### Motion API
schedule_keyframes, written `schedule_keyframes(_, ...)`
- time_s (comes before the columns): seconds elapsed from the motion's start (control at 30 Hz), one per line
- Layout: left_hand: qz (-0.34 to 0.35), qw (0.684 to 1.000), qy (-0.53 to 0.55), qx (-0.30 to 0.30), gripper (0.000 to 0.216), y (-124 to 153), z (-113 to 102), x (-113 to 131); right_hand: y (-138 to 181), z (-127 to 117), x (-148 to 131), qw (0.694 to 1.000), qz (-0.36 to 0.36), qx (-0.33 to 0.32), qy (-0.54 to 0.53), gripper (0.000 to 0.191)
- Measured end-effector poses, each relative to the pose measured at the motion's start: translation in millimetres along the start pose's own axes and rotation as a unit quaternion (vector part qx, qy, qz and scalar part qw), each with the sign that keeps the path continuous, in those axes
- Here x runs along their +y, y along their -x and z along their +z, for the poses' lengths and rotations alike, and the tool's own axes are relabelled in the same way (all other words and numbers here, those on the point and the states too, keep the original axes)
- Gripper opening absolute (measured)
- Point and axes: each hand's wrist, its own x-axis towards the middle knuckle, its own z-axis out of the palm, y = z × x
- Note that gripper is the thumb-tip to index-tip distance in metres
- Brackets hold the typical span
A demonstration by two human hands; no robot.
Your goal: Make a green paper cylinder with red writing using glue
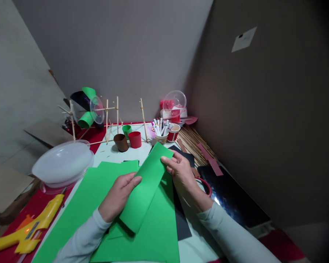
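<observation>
Between my two hands is a strip of green craft paper, tilted above the table. My left hand pinches its left edge, thumb on top. At the upper right corner, my right hand grips the strip between thumb and fingers. Beneath lie larger green sheets, partly covered by the strip and my hands. Black paper shows under their right side. Close to my right wrist is a red ring-shaped object, partly hidden by the arm.
A yellow glue gun lies at the left, near clear plastic lids. Behind stand a stick frame, brown, red and green paper cylinders, and a cup of markers. Thin sticks and a glossy black panel lie right.
</observation>
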Motion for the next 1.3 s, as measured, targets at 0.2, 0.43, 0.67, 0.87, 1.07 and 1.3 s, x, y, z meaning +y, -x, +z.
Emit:
schedule_keyframes(0.2, -0.013, 0.996, -0.039, -0.082, 0.029, -0.5, -18.0, -2.7, -11.9, -23.9, -33.0, 0.991, -0.009, -0.089, 0.104, 0.037)
schedule_keyframes(0.43, -0.046, 0.988, -0.073, -0.131, 0.022, -3.3, -27.9, -2.2, -6.0, -23.7, -36.2, 0.964, -0.019, -0.162, 0.210, 0.016)
schedule_keyframes(0.67, -0.097, 0.974, -0.041, -0.202, 0.036, -7.3, -48.4, -11.1, -18.0, -36.9, -38.6, 0.966, -0.068, -0.102, 0.230, 0.019)
schedule_keyframes(0.87, -0.079, 0.982, 0.018, -0.168, 0.043, -9.8, -70.7, -8.4, -19.0, -41.0, -37.8, 0.966, -0.083, -0.056, 0.238, 0.024)
schedule_keyframes(1.07, -0.032, 0.992, 0.114, -0.049, 0.041, -10.3, -75.5, -6.3, -11.9, -38.9, -39.4, 0.967, -0.057, -0.053, 0.244, 0.027)
schedule_keyframes(1.3, -0.007, 0.975, 0.207, 0.076, 0.032, -11.3, -71.8, -2.7, -11.1, -39.8, -44.8, 0.951, 0.007, -0.127, 0.282, 0.028)
